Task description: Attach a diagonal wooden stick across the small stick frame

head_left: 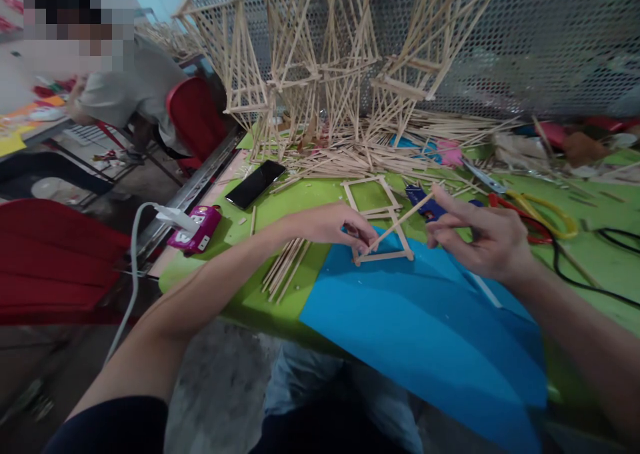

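A thin wooden stick (400,223) slants between my two hands. My right hand (480,235) pinches its upper end, while my left hand (345,229) has its fingers closed about the lower end, beside a corner of a wooden stick frame (384,257). That frame lies partly on a blue sheet (400,321) and has a crossbar partway up. Just behind my right fingers is a blue glue gun (424,202), partly hidden by the hand. Several loose sticks (287,267) lie together below my left wrist.
Tall stick structures (350,61) and a heap of sticks (340,164) stand at the back. Scissors (545,211) and a black cable (580,284) lie right. A phone (255,183) and a purple power strip (197,229) are left. A person (135,81) sits beyond a red chair (195,121).
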Demonstrator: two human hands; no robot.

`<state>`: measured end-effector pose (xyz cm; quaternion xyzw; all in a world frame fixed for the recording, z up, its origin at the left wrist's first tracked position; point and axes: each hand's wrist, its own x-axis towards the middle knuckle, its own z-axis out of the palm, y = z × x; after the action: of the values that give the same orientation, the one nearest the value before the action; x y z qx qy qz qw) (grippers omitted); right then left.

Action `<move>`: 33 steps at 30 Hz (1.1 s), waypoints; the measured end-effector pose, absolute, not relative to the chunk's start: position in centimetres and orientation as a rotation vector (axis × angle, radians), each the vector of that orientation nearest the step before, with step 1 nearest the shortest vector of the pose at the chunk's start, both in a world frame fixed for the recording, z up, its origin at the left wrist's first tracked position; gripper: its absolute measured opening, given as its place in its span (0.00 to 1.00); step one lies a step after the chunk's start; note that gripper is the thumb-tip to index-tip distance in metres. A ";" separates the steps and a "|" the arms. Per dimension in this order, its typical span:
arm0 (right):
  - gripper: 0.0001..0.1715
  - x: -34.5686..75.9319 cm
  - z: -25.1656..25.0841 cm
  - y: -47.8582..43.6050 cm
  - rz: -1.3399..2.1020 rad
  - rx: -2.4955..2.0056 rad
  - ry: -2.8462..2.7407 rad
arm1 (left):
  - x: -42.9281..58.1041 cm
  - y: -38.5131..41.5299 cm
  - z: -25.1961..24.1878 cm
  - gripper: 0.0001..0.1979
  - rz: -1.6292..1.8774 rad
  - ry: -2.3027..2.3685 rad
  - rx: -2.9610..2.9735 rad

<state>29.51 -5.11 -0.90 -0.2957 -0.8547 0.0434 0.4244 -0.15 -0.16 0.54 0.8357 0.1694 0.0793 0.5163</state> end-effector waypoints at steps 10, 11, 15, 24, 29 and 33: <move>0.33 26.0 -1.9 -6.4 0.255 -0.836 -1.755 | 0.0 0.4 -0.1 0.08 0.204 0.399 2.111; 0.34 25.3 -2.1 -6.7 0.311 -0.835 -1.721 | 0.0 0.5 -0.2 0.08 0.210 0.382 2.122; 0.37 23.6 -2.7 -7.4 0.406 -0.862 -1.688 | 0.1 0.7 -0.6 0.08 0.223 0.356 2.157; 0.37 23.8 -3.1 -7.1 0.380 -0.913 -1.700 | -1.6 -0.7 3.2 0.08 0.062 0.462 2.413; 0.20 24.2 -3.1 -6.9 0.351 -0.950 -1.740 | -2.4 -1.5 4.0 0.06 -0.288 0.614 2.395; 0.07 24.3 -2.0 -7.0 0.245 -0.995 -1.849 | -2.2 -1.8 3.7 0.07 -0.374 0.660 2.389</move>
<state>24.26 -7.01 -2.00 -0.4099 -0.7618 0.1010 0.4914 -2.16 -1.83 3.70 0.9055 0.2501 -0.1418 0.3120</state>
